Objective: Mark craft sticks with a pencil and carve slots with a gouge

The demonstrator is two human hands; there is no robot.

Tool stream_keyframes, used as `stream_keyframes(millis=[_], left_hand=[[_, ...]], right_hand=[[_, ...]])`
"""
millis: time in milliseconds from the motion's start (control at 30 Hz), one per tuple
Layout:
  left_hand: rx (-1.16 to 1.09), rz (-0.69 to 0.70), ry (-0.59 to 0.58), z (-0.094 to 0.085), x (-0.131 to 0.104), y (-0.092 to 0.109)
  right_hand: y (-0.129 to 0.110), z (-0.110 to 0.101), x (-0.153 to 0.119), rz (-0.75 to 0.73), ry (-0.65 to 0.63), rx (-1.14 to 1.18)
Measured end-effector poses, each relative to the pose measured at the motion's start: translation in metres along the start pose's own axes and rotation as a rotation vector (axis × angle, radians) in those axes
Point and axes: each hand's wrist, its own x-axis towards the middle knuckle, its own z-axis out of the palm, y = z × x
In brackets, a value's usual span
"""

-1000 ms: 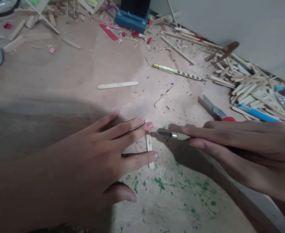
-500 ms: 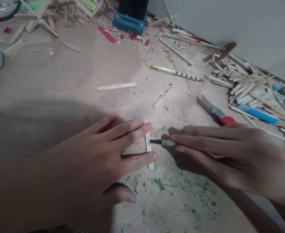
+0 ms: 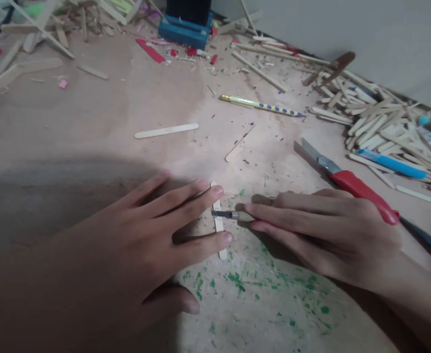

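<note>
My left hand (image 3: 156, 235) lies spread over the table, with two fingertips pressing a small wooden stick (image 3: 219, 240) flat, one near its top end and one lower down. Between those fingertips, the dark blade of a craft knife (image 3: 242, 215) crosses the stick's middle, over a small pencil mark. My right hand (image 3: 329, 230) grips the knife's pale handle, fingers pinched together. Another marked stick (image 3: 166, 131) lies beyond my left hand. A cut piece of stick (image 3: 237, 147) rests beyond the knife.
A patterned pencil (image 3: 261, 106) lies further back. Red-handled scissors or cutter (image 3: 362, 191) sit beside my right hand, with a heap of sticks (image 3: 377, 127) and a blue pen (image 3: 392, 163) beyond. At the back stands a blue holder (image 3: 186, 32) among scraps.
The knife blade has moved left, from the stick's right edge to across it. My right hand has shifted left, showing more of the red-handled tool. The whole view has shifted slightly.
</note>
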Motion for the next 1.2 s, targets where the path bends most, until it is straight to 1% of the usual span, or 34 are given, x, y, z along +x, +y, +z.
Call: stream_keyframes(millis=[67,167,233,300,400,467,600,633,733,800,900,1000,1100,1133,1200], left_hand=[[0.005,0.0,0.007,0.002,-0.001,-0.001],[-0.008,-0.013,0.022,0.003,-0.003,-0.001],[-0.039,-0.018,0.006,0.003,-0.002,-0.001],[-0.069,-0.031,-0.026,0.002,-0.002,0.0],[-0.074,-0.035,-0.056,-0.001,-0.001,0.0],[-0.065,-0.029,-0.062,-0.002,-0.001,0.001],[-0.055,-0.052,-0.091,-0.001,-0.003,0.001],[-0.046,-0.053,-0.085,0.0,-0.003,0.001],[-0.005,0.009,-0.058,0.001,-0.003,-0.002],[0.012,0.031,-0.07,0.0,-0.003,-0.004],[-0.026,-0.031,-0.081,-0.003,-0.002,-0.003],[-0.082,-0.049,-0.063,-0.005,0.0,0.0],[-0.085,-0.073,-0.054,-0.009,0.001,0.002],[-0.071,-0.081,-0.036,-0.011,0.002,0.002],[-0.04,-0.064,0.04,-0.017,0.002,0.001]], right_hand=[[-0.001,0.0,0.0,0.001,0.011,0.032],[-0.004,-0.002,0.001,0.097,0.041,0.067],[-0.006,-0.003,0.001,0.17,0.056,0.093],[-0.006,-0.003,0.002,0.197,0.029,0.152],[-0.002,-0.003,0.003,0.15,-0.029,0.223],[0.0,-0.002,0.003,0.112,-0.033,0.219],[0.001,0.0,0.004,0.087,-0.033,0.173],[0.001,0.0,0.004,0.088,-0.036,0.16],[0.001,0.0,0.003,0.103,-0.015,0.182],[0.002,-0.001,0.001,0.121,0.006,0.231],[0.003,-0.002,-0.001,0.131,0.012,0.262],[0.004,0.001,-0.001,0.13,0.016,0.254],[0.005,0.003,-0.001,0.113,0.066,0.263],[0.005,0.003,-0.001,0.111,0.086,0.27],[0.004,0.003,-0.002,0.104,0.115,0.278]])
